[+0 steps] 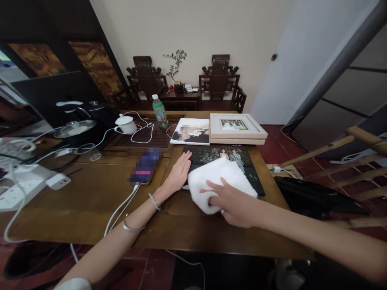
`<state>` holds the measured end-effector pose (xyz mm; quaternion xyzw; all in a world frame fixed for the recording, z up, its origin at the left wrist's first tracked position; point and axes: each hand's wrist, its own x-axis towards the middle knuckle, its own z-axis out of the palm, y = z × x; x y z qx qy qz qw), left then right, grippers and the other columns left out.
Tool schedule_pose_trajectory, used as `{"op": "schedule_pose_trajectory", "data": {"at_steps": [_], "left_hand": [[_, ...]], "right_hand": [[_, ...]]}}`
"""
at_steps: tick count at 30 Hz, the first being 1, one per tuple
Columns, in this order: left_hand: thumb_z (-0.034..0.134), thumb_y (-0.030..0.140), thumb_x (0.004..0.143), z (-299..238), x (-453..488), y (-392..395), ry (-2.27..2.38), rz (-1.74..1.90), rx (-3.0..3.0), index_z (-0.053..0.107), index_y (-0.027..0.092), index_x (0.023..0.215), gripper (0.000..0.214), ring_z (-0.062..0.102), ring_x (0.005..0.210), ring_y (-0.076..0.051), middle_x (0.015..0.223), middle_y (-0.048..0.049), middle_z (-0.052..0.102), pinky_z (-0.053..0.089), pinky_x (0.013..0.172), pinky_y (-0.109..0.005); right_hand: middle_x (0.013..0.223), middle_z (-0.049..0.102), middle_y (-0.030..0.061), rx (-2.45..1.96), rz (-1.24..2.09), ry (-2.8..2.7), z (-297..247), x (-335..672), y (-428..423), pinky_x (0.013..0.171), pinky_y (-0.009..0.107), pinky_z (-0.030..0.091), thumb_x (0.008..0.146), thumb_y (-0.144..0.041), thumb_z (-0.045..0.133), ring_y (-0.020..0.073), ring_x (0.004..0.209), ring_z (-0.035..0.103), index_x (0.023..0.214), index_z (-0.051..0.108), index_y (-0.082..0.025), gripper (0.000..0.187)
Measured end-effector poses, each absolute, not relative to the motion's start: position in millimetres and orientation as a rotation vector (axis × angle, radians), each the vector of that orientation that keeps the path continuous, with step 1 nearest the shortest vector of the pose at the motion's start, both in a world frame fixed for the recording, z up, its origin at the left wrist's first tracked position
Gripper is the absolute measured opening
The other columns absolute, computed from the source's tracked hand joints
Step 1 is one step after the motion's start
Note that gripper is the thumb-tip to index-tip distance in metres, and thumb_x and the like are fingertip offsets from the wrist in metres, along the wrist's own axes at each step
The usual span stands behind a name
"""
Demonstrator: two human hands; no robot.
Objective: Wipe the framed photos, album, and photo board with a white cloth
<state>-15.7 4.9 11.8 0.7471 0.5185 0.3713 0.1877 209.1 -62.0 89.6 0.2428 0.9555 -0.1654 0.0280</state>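
Note:
A dark wedding photo panel lies flat on the wooden table, with a couple pictured near its upper right. My left hand rests along the panel's left edge, its fingers stretched out and holding nothing. On top of the panel is a thick white fluffy cloth, hiding much of the picture and hanging over the near edge. My right hand grips this cloth at its near side, fingers bent into the fabric and pressing it down.
Behind the panel sit a white photo book and light wooden frames, stacked. A green-labelled bottle, lidded white cup and charging phone stand or lie leftward. White cables cross toward a power strip. A wooden chair is at right.

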Motion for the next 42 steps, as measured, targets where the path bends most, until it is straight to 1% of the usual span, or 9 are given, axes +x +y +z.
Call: {"op": "schedule_pose_trajectory", "data": {"at_steps": [5,10,16,18,22,26,33,39,42], "left_hand": [[0.028,0.039,0.095,7,-16,6,1.498,0.825,2.162,0.036,0.02,0.137,0.047,0.019,0.139,-0.023,0.15,-0.0093,0.027,0.022,0.108,-0.054],[0.029,0.033,0.095,3,-18,9,1.512,0.793,2.219,0.036,0.019,0.137,0.046,0.023,0.138,-0.022,0.148,-0.012,0.03,0.024,0.107,-0.053],[0.029,0.031,0.094,3,-17,9,1.531,0.765,2.212,0.036,0.019,0.137,0.045,0.023,0.138,-0.024,0.148,-0.0116,0.031,0.023,0.107,-0.055],[0.028,0.031,0.094,3,-17,9,1.528,0.761,2.221,0.035,0.018,0.137,0.046,0.023,0.138,-0.024,0.148,-0.0119,0.03,0.024,0.107,-0.054],[0.028,0.03,0.094,-2,-19,11,1.509,0.787,2.269,0.036,0.015,0.137,0.046,0.024,0.138,-0.022,0.148,-0.0126,0.031,0.024,0.108,-0.05],[0.03,0.031,0.093,-6,-21,14,1.524,0.791,2.278,0.038,0.015,0.136,0.046,0.028,0.136,-0.023,0.145,-0.0139,0.035,0.026,0.108,-0.049],[0.029,0.029,0.094,0,-19,12,1.523,0.773,2.25,0.039,0.015,0.136,0.045,0.025,0.138,-0.022,0.147,-0.0127,0.033,0.026,0.108,-0.049],[0.029,0.03,0.094,5,-17,8,1.53,0.753,2.209,0.037,0.018,0.136,0.045,0.023,0.138,-0.022,0.148,-0.0114,0.031,0.025,0.107,-0.052],[0.031,0.03,0.093,4,-17,8,1.534,0.797,2.189,0.04,0.02,0.135,0.044,0.025,0.138,-0.023,0.147,-0.0106,0.033,0.025,0.107,-0.054]], "right_hand": [[0.131,0.048,0.022,1.11,-0.461,2.898,83,257,-51,0.105,0.056,0.024,0.066,0.001,0.039,0.0287,0.134,0.026,0.095,0.056,-0.014,0.037],[0.118,0.058,0.0195,1.313,-0.304,2.906,74,279,-22,0.101,0.055,0.029,0.067,0.001,0.036,0.03,0.133,0.029,0.093,0.055,-0.015,0.037],[0.095,0.067,0.011,1.638,-0.422,2.901,78,235,18,0.084,0.041,0.042,0.066,-0.003,0.036,0.0303,0.101,0.058,0.095,0.06,-0.017,0.04],[0.099,0.067,0.0104,1.718,-0.551,2.928,80,210,35,0.082,0.038,0.042,0.066,-0.005,0.037,0.0288,0.096,0.059,0.098,0.061,-0.017,0.041],[0.118,0.061,0.0094,1.612,-0.74,3.026,86,159,66,0.088,0.034,0.038,0.068,-0.009,0.038,0.0272,0.105,0.054,0.105,0.06,-0.016,0.044],[0.114,0.064,0.0055,1.422,-0.828,3.071,93,127,81,0.086,0.03,0.039,0.067,-0.01,0.04,0.0248,0.101,0.055,0.099,0.062,-0.017,0.039],[0.105,0.065,0.0088,1.308,-0.789,3.101,92,176,85,0.083,0.033,0.039,0.064,-0.01,0.038,0.0245,0.094,0.055,0.087,0.06,-0.016,0.032],[0.086,0.064,0.0087,1.337,-0.406,2.975,79,277,71,0.075,0.036,0.042,0.069,-0.012,0.04,0.0253,0.082,0.058,0.087,0.056,-0.017,0.025],[0.112,0.06,0.0178,1.376,-0.192,2.902,68,305,43,0.086,0.047,0.04,0.07,-0.007,0.038,0.0312,0.104,0.055,0.098,0.055,-0.014,0.033]]}}
